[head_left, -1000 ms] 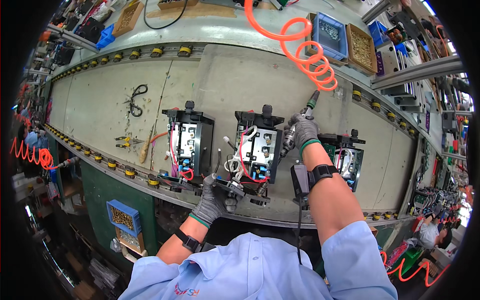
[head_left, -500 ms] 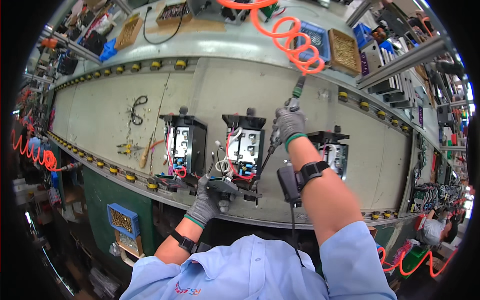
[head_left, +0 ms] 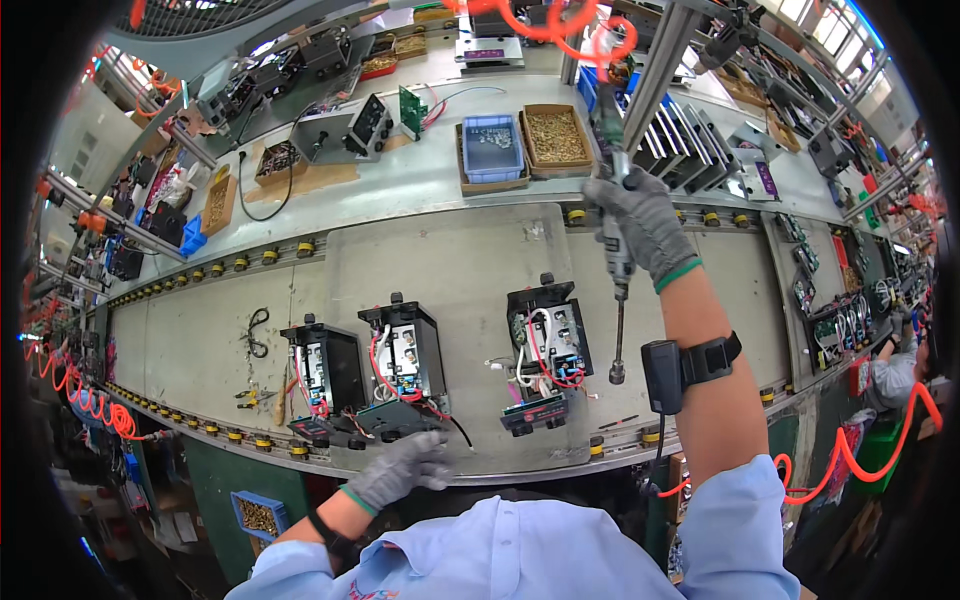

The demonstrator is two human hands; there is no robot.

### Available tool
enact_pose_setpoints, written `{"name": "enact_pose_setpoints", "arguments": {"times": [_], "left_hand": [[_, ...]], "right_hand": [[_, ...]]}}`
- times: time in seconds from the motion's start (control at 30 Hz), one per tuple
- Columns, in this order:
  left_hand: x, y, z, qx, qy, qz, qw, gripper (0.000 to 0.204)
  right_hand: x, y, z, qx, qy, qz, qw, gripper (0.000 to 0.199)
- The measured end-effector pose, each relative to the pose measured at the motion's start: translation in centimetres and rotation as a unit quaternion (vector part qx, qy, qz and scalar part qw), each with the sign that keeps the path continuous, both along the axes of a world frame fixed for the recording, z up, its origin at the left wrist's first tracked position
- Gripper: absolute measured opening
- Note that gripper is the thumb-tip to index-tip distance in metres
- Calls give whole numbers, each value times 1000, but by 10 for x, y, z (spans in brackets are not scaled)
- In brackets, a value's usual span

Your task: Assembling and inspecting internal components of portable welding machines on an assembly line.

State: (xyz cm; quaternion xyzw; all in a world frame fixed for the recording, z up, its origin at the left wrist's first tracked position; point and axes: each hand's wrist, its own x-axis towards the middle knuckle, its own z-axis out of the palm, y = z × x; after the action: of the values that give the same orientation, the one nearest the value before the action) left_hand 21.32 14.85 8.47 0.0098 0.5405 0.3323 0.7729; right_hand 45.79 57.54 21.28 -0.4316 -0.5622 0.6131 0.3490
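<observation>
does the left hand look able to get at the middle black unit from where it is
Probably yes: the left hand is empty at the belt's near edge, just below the middle black unit, with nothing between them.

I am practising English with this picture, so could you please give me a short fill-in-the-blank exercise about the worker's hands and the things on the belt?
1. The right hand grips a hanging ____ with its tip pointing down.
2. The left hand wears a ____ glove.
3. On the conveyor lie ____ opened black units in front of the person.

Missing words: screwdriver; grey; three
</observation>
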Motion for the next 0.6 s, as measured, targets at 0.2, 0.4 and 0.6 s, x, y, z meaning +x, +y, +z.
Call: {"name": "enact_pose_setpoints", "arguments": {"times": [0.2, 0.4, 0.6], "left_hand": [[97, 77, -69, -49, -118, 24, 992, 99], [122, 76, -108, -12, -124, 65, 990, 82], [91, 66, -110, 80, -113, 9, 990, 69]], "right_hand": [[76, -7, -123, -171, -42, -164, 971, 24], [123, -32, -220, -261, 48, -284, 921, 20], [133, -38, -258, -336, 101, -314, 882, 24]]}}
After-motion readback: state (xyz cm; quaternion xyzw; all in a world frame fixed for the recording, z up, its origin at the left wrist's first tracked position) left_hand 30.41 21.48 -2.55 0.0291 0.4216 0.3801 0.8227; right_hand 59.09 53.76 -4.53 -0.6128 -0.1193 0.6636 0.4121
